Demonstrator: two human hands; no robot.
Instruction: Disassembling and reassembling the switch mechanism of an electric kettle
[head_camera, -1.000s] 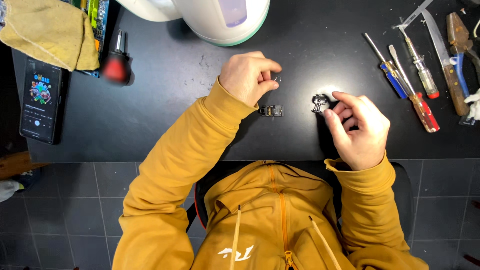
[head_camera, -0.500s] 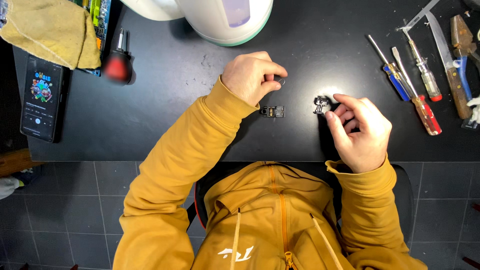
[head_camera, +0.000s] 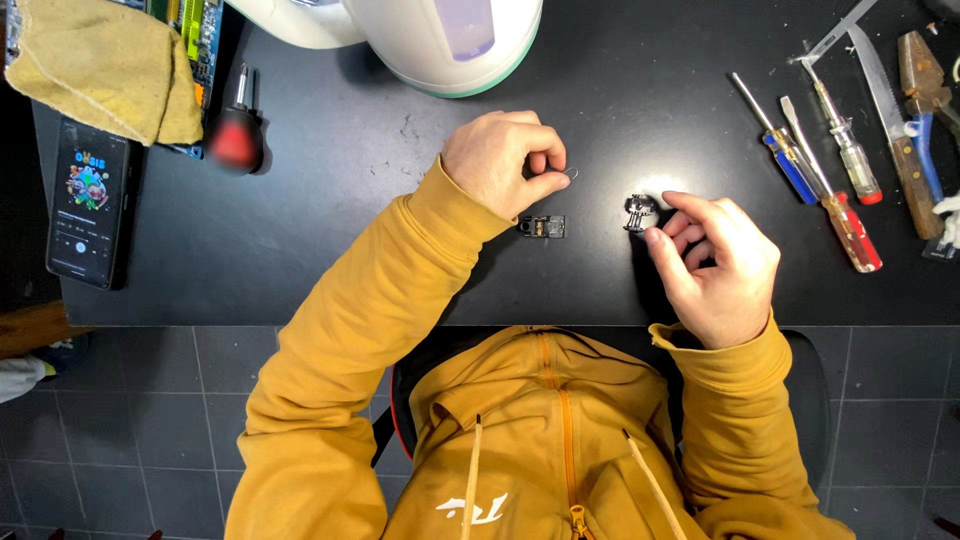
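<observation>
I am pinching a tiny metal ring (head_camera: 570, 174) between the thumb and forefinger of my left hand (head_camera: 500, 160), the other fingers curled in close beside them, so that hand is clamped on the ring just above the black table (head_camera: 350, 220). My right hand (head_camera: 718, 265) is resting at about four o'clock from the left, and its thumb and fingertips (head_camera: 690, 205) are closing around a small silvery metal part (head_camera: 639, 211) that is sitting on the table at the hand's ten o'clock; the fingers are touching its right side, though I cannot tell whether they are truly gripping it or only steadying it. Between my two hands, at about six o'clock from the ring, a small dark rectangular component (head_camera: 543, 227) is lying flat on the table, touching neither hand. At twelve o'clock from my hands a white rounded appliance (head_camera: 440, 40) is standing at the table's far edge. Off at three o'clock, well apart from my right hand, a row of screwdrivers (head_camera: 830, 190) is lying beside a knife-like blade (head_camera: 885, 100) and pliers (head_camera: 925, 90). At nine o'clock, a stubby red-handled screwdriver (head_camera: 238, 135), a phone (head_camera: 88, 205) with its screen lit and a yellow cloth (head_camera: 100, 65) are lying near the left edge.
</observation>
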